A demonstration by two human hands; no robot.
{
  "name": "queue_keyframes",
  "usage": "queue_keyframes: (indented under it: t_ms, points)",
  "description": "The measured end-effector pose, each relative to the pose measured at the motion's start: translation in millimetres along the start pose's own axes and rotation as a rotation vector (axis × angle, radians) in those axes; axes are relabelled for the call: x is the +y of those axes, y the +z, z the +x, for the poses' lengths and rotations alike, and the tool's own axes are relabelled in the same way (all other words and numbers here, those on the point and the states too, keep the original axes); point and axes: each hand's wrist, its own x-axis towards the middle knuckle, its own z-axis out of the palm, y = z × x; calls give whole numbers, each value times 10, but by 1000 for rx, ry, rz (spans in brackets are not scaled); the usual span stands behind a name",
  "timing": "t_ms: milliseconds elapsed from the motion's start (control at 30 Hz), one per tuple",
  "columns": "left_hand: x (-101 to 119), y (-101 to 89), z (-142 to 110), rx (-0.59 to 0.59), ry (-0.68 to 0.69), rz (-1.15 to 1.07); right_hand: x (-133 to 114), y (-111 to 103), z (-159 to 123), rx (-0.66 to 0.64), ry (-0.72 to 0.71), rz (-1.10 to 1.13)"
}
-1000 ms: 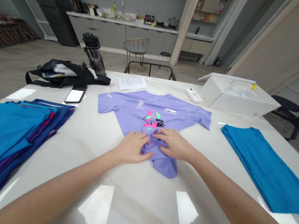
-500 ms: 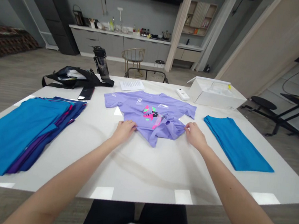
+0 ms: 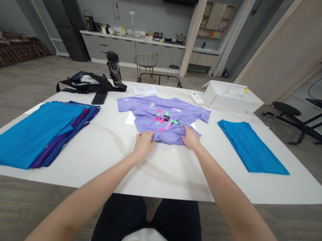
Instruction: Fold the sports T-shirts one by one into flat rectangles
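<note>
The purple T-shirt (image 3: pixel 166 113) lay print side up just ahead of your hands, its collar and sleeves on the far side, its bottom part rumpled between your fingers. A corner of the cloth stuck out past your right hand.

Beyond the collar you had a printed sheet (image 3: pixel 144 90), and ahead of your right hand a small white device (image 3: pixel 196 98), with an open white box (image 3: pixel 234 100) beside it. Off to the right of your grip was a folded blue garment (image 3: pixel 250 145), apart from the shirt's sleeve; well to the left of your grip was a stack of clothes (image 3: pixel 30 132), blue on top. Past that stack, ahead and to the left, sat a dark phone (image 3: pixel 99 97), a black bag (image 3: pixel 89 82) and an upright bottle (image 3: pixel 114 68).

The near edge of the white table (image 3: pixel 168 176) ran between your hands and your lap, with bare surface behind the grip and strips of it on either side of the shirt.

Your right hand (image 3: pixel 190 138) was closed in a pinch on the lower part of the shirt. Your left hand (image 3: pixel 145 142) had its fingers curled onto the bottom edge; you couldn't tell whether its thumb pinched the cloth.
</note>
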Motion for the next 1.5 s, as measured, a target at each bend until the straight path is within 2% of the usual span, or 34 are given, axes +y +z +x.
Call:
queue_keyframes:
  t_ms: [67, 133, 233, 333, 400, 500, 600, 700, 800, 900, 1067, 1233, 1367, 1500]
  points:
    - [0, -171, 42, 112, 62, -107, 37, -102, -5, 16, -9, 31]
    - [9, -419, 41, 240, 136, -183, 59, -272, -147, 128, -50, 90]
    - [41, -800, -110, 388, 218, -221, 93, -556, -602, 347, -146, 215]
    - [47, -1000, -442, 420, 280, -208, 183, -692, -1207, 356, -262, 245]
    - [25, -977, -721, 350, 349, -181, 265, -635, -1588, 265, -308, 202]
    - [-26, -759, -1128, 157, 389, -66, 368, -380, -2012, 131, -314, 198]
    - [-74, -503, -1424, 30, 309, 102, 395, -129, -2215, 109, -295, 187]
    - [-144, -388, -1574, -3, 231, 211, 350, -61, -2234, 95, -295, 64]
    - [-256, -439, -1635, -8, 195, 258, 306, -148, -2173, 12, -366, -15]
    - [-395, -575, -1673, -15, 232, 258, 357, -265, -2139, -74, -429, 29]
    - [-617, -754, -1773, 21, 302, 212, 651, -363, -2275, 47, -292, 54]
    - [-784, -729, -1933, -49, 293, 149, 848, -379, -2531, -71, -175, 181]
    - [-876, -697, -2006, -98, 303, 129, 753, -363, -2588, -9, -226, 351]
    - [-947, -716, -1986, -137, 318, 96, 600, -268, -2474, 61, -223, 218]
